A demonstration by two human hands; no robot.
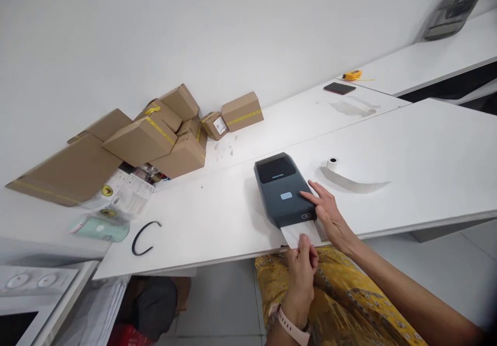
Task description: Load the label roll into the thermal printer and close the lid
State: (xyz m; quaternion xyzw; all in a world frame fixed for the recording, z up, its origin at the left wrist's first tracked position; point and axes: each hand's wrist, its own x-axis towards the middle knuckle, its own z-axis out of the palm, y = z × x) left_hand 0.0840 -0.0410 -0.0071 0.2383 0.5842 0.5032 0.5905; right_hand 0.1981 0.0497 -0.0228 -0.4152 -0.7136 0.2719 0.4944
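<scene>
A dark grey label printer (285, 180) stands near the front edge of the white table. White label paper (295, 231) sticks out of its near end, and my left hand (302, 268) pinches the paper between thumb and fingers. My right hand (328, 214) rests against the printer's right side with its fingers apart, the index finger reaching onto the top cover near a pale blue button (286, 196). To the right of the printer lies a small paper roll (332, 163) with a loose strip (353, 183) trailing from it.
Several cardboard boxes (140, 139) are piled at the back left. A black headband (142, 240) and a green pouch (104, 229) lie at the left. A dark tablet-like slab (339, 88) and a yellow tape measure (352, 75) are at the far right. The table edge (217, 258) is close.
</scene>
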